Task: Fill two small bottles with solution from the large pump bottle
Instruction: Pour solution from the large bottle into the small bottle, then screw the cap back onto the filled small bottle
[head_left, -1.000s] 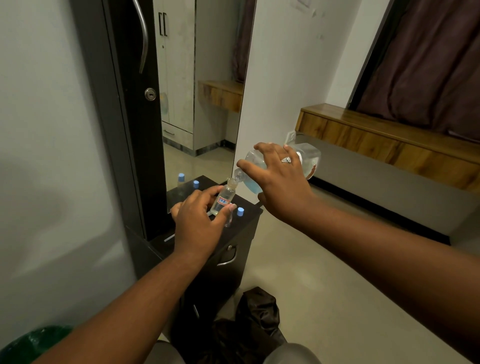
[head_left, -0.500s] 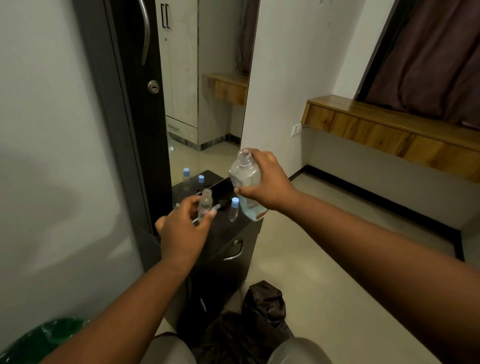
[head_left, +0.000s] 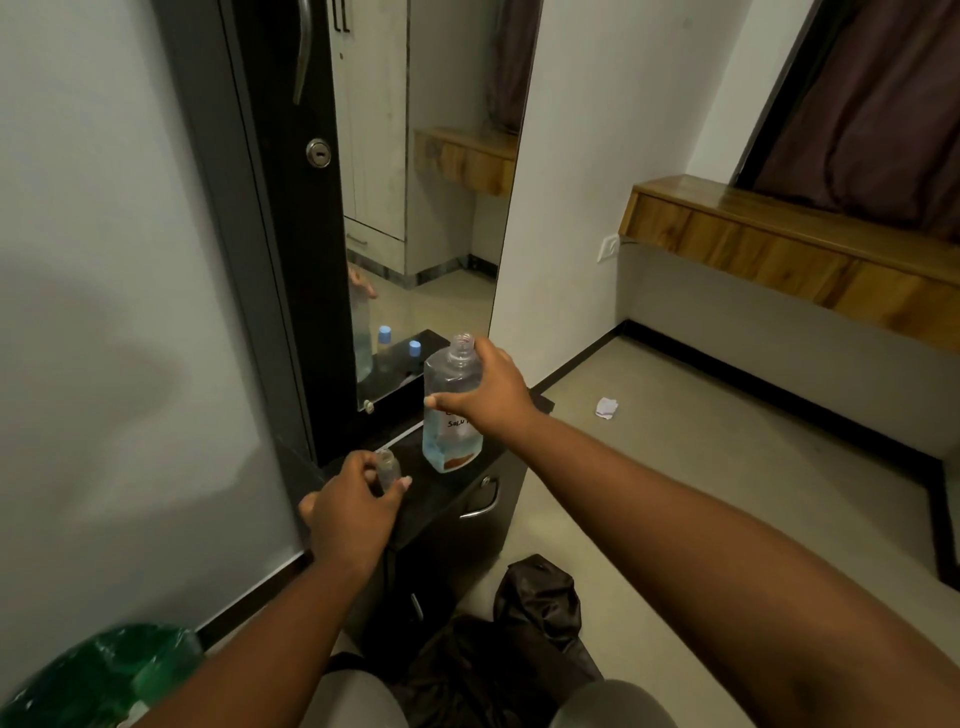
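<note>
Since the earlier frames, the large bottle has gone from tilted over the small bottle's mouth to upright, at the centre of the frame. It now stands on, or just above, the black worktop; contact at its base cannot be confirmed. The right hand is closed around its upper body. The neck is open, with no pump fitted, and pale blue solution fills only the lower part.

The small bottle has come down with it and sits low, left of the large bottle, at or near the worktop surface. The left hand grips it between thumb and fingers. Its mouth appears uncapped; its fill level cannot be read at this size.

Two blue caps show in the mirror, upper centre of the frame; the objects they reflect are hidden behind the large bottle.

Judgement: pouring into this small bottle has ended. The likely next operation is capping it. Whether the second small bottle is already filled cannot be determined.
</note>
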